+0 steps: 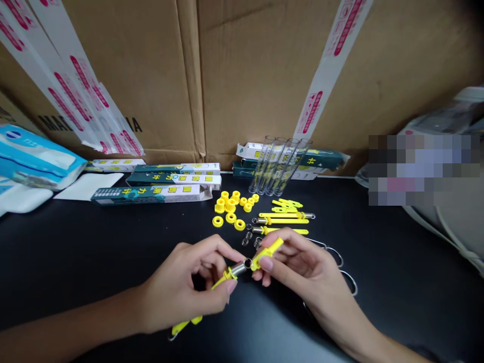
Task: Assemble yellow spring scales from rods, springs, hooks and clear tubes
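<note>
Cardboard sheets [257,65] stand behind your black tabletop [75,252], crossed by white packing tape [325,65] printed in red. Teal-and-white cartons [151,194] lie toward the back of the table, and a blue-and-white packet [38,156] sits at the far left beside a white sheet [88,185]. A pixelated patch [423,169] covers part of the right side. Four clear tubes [280,166] lean together at the back, just in front of more cartons. Below them you have a cluster of yellow plastic rings [229,206], yellow strips with metal ends [283,219] and small coiled springs [247,237].

Your left hand [181,287] is closed around a yellow plastic rod [227,276] fitted with a metal sleeve [239,268], holding it above the table in front of you. Your right hand [302,267] pinches a short yellow piece [266,253], its end right at the sleeve's open mouth. Wire loops [342,259] lie just beside your right hand.
</note>
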Tool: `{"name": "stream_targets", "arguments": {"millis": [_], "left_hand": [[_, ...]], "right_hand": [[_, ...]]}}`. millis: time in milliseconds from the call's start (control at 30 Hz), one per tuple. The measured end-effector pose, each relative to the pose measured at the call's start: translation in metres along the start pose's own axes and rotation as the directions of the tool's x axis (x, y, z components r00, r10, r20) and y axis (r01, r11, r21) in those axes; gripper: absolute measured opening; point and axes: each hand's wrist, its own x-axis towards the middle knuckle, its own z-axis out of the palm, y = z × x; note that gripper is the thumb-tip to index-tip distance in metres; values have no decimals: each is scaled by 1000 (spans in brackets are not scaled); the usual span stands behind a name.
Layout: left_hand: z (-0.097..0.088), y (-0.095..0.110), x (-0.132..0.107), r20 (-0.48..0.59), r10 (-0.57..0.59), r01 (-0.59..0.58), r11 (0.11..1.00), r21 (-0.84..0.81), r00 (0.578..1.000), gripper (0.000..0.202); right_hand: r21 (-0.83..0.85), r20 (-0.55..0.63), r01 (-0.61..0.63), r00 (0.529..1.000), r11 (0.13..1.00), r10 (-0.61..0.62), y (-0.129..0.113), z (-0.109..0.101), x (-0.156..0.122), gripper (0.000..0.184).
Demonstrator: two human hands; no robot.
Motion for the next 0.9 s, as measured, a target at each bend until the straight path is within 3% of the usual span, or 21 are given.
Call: {"name": "stream_targets", "arguments": {"millis": [267, 400, 533, 700, 900], "left_hand": [[0, -1, -1, 17, -41, 42, 997, -58, 999, 17], [0, 0, 0, 25, -38, 40, 997, -64, 999, 16], [1, 0, 1, 37, -112, 116, 983, -142, 993, 18], [-5, 3, 8, 144, -194, 236, 886, -399, 970, 23], [-20, -2, 20, 336, -154, 335, 735, -590, 929, 26]], "right_hand": [[-15, 13, 19, 1000, 1000, -19, -2, 2, -1, 22], [-38, -4, 62, 998, 997, -62, -1, 0, -1, 14], [-61, -25, 78, 997, 995, -79, -3, 0, -2, 10], [-59, -52, 100, 993, 993, -103, -4, 1, -1, 11], [17, -19, 51, 999, 999, -51, -2, 1, -1, 14]]}}
